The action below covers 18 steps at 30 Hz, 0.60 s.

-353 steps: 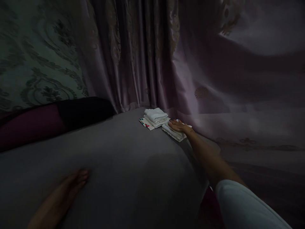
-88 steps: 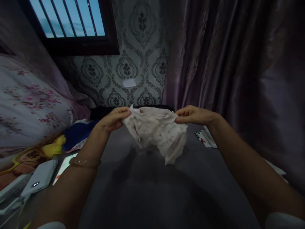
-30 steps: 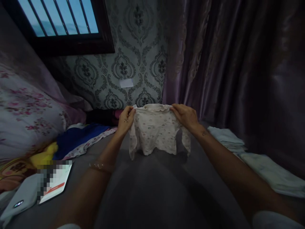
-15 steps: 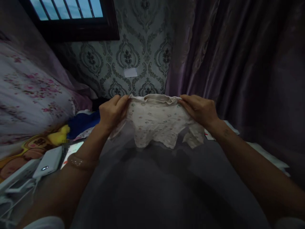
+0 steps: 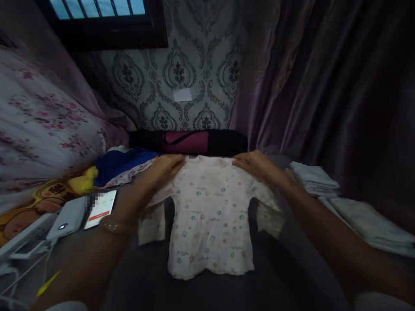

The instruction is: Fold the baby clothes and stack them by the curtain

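A small white long-sleeved shirt [image 5: 212,216] with a scattered print lies spread on the dark grey surface, collar at the far side and hem toward me. My left hand [image 5: 167,167] pinches its left shoulder beside the collar. At the other shoulder, my right hand [image 5: 254,164] has its fingers closed on the fabric. Both sleeves angle down and outward; the left sleeve passes partly beneath my forearm.
A black and magenta roll [image 5: 186,142] lies along the wall. Folded clothes [image 5: 314,178] sit at right. On the left are a lit phone [image 5: 102,209], a white power bank [image 5: 66,218], cables, a yellow plush [image 5: 82,183] and blue clothing [image 5: 125,164].
Both hands have come down with the shirt. Its body, which hung foreshortened in the air, now lies flat toward me on the surface.
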Available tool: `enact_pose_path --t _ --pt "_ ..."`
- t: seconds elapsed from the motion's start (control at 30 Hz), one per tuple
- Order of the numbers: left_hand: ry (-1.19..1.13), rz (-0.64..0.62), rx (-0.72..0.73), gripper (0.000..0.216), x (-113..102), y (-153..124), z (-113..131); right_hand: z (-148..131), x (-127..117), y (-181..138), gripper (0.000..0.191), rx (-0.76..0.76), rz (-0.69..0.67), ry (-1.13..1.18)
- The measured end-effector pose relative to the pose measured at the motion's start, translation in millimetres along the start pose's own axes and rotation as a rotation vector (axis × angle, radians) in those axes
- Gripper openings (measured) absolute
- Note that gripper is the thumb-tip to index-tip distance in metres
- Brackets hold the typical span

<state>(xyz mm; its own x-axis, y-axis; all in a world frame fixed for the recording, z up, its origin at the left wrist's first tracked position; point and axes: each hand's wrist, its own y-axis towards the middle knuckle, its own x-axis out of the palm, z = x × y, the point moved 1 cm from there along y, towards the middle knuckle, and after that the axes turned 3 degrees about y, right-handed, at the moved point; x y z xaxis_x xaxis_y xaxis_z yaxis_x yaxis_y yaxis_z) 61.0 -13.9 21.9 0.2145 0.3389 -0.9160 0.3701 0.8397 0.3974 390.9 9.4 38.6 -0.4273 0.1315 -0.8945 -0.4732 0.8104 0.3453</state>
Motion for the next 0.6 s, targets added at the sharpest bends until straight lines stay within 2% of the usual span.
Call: enact_pose_path --t 0.13,0.23,0.33,0.6 --pt "-0.03 -0.187 -0.167 0.03 81.0 -2.4 -1.7 18.0 68.5 -1.8 0.033 0.121 -0.174 -0.154" --pt "-0.039 -0.201 -0.274 0.032 117.3 -2.8 3.6 24.6 99.8 -4.7 0.035 0.178 -0.208 -0.209" --pt "-0.036 -0.224 -0.356 0.032 136.2 -0.9 6.6 30.0 116.4 -5.5 0.037 0.211 -0.196 -0.227" --pt "0.077 -0.233 -0.34 0.035 163.8 6.6 1.5 45.4 144.4 -2.3 0.039 0.271 -0.237 -0.263"
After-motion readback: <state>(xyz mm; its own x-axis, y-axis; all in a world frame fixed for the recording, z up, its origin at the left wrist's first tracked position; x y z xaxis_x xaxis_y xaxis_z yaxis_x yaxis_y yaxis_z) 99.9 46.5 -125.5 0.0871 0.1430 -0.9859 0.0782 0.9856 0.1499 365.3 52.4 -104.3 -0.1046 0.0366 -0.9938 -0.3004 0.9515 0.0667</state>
